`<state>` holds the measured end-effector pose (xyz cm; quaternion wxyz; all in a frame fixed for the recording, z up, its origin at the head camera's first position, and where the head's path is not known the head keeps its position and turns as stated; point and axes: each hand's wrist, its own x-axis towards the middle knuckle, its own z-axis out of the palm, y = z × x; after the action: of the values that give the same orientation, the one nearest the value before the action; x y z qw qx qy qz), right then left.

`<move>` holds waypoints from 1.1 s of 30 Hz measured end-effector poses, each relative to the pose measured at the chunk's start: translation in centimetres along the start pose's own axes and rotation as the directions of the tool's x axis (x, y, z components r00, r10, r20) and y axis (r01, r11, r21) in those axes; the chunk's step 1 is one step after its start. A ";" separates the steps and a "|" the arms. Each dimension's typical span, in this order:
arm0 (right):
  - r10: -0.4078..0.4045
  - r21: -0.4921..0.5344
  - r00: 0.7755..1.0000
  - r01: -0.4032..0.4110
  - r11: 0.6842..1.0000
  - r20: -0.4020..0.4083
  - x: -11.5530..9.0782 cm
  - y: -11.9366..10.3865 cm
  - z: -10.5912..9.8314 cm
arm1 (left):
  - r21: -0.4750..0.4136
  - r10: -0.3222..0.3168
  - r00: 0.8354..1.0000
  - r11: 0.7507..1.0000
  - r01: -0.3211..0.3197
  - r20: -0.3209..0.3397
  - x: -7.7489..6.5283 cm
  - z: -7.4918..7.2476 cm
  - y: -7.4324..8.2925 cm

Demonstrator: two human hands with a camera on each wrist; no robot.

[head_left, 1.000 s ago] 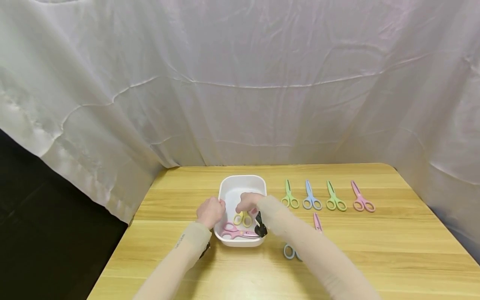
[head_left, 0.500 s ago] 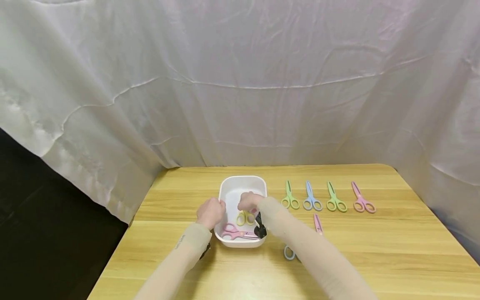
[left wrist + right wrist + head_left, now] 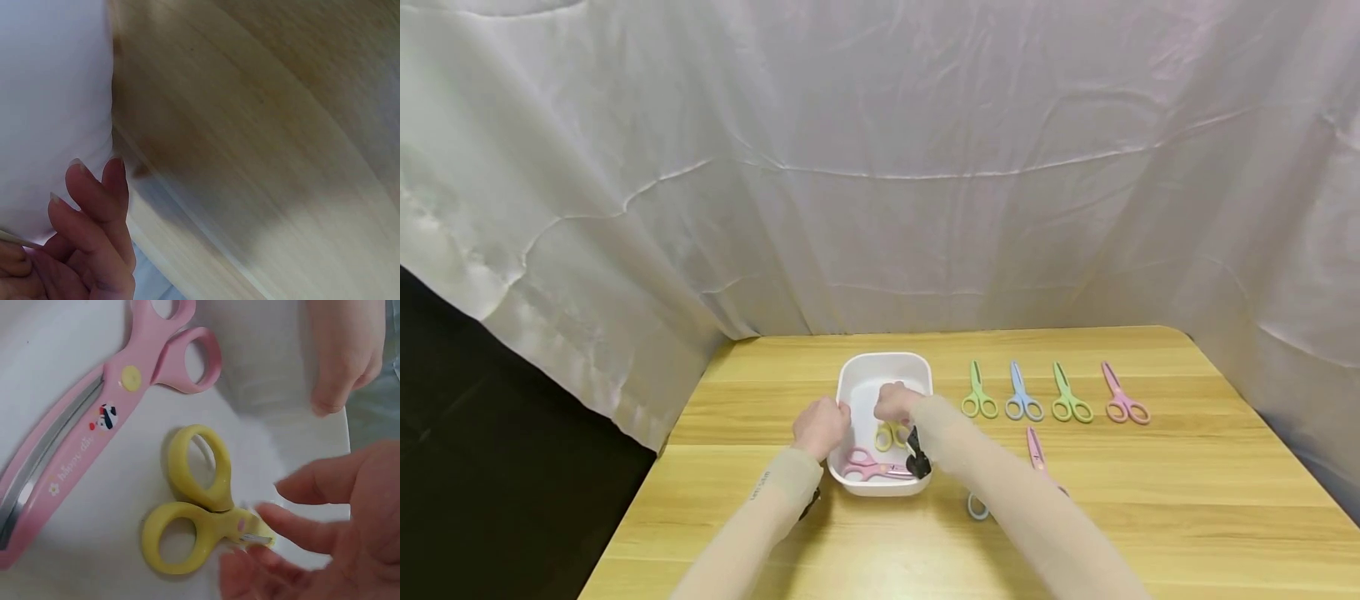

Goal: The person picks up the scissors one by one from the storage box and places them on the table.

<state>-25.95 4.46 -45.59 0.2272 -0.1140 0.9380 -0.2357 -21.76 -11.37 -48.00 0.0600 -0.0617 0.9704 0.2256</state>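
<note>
In the head view, my left hand (image 3: 820, 427) holds the left wall of a white plastic bin (image 3: 883, 356), thumb over the rim and fingers along the outside. My right hand (image 3: 898, 402) reaches down into the bin. The right wrist view shows small yellow scissors (image 3: 225, 526) on the bin floor, with my fingers spread loosely at their blade end and the thumb apart from them. The blades are mostly hidden behind the fingers. Beside them lie larger pink scissors (image 3: 144, 350) with a cartoon print.
Right of the bin, a row holds green scissors (image 3: 977, 390), blue scissors (image 3: 1018, 392), more green scissors (image 3: 1064, 392) and pink scissors (image 3: 1117, 393). Nearer, my right forearm partly covers another pink pair (image 3: 1034, 446) and a blue handle loop (image 3: 972, 509). A pale curtain (image 3: 880, 233) hangs behind the table.
The yellow scissors have shifted slightly to the right inside the bin, near my right hand. My left hand and the other scissors stay where they were.
</note>
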 end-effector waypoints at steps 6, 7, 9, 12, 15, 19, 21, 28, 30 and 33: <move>0.030 -0.002 0.992 -0.031 1.000 -0.124 -1.6 -0.2 -0.2 | 0.011 -0.006 1.000 1.000 0.006 -0.002 0.1 0.1 0.0; 0.038 -0.006 0.992 -0.039 0.999 -0.119 -1.8 -0.2 -0.3 | 0.012 -0.007 1.000 1.000 0.007 -0.004 0.1 0.0 0.1; 0.050 -0.013 0.993 -0.051 0.999 -0.106 -2.0 -0.3 -0.3 | 0.012 -0.008 1.000 1.000 0.008 -0.004 0.1 0.0 0.1; 0.062 -0.032 0.995 -0.064 0.997 -0.083 -2.1 -0.6 -0.4 | 0.012 -0.006 1.000 1.000 0.006 -0.008 0.1 0.0 0.1; 0.062 -0.056 0.995 -0.067 0.996 -0.077 -1.9 -0.9 -0.5 | 0.006 -0.010 1.000 1.000 0.010 -0.011 0.1 -0.1 0.1; 0.066 -0.081 0.996 -0.071 0.994 -0.064 -1.1 -1.1 -0.1 | 0.000 -0.014 1.000 1.000 0.014 -0.016 0.1 -0.1 0.1; 0.073 -0.081 0.996 -0.076 0.994 -0.045 -0.7 -1.0 0.2 | 0.003 -0.015 1.000 1.000 0.015 -0.016 0.1 -0.1 0.1; 0.094 -0.072 0.996 -0.094 0.993 -0.008 0.2 -0.6 0.9 | 0.004 -0.014 1.000 1.000 0.014 -0.009 0.0 -0.1 0.1; 0.097 -0.106 0.995 -0.097 0.990 -0.004 0.6 -0.5 1.1 | 0.006 -0.013 1.000 1.000 0.013 -0.006 0.0 0.0 0.1; 0.099 -0.143 0.995 -0.099 0.985 -0.004 0.7 -0.5 1.1 | 0.011 -0.011 1.000 1.000 0.011 -0.011 0.1 0.1 0.1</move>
<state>-25.98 3.33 -46.49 0.2314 -0.0837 0.9566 -0.1562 -21.84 -11.23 -48.00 0.0563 -0.0679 0.9716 0.2194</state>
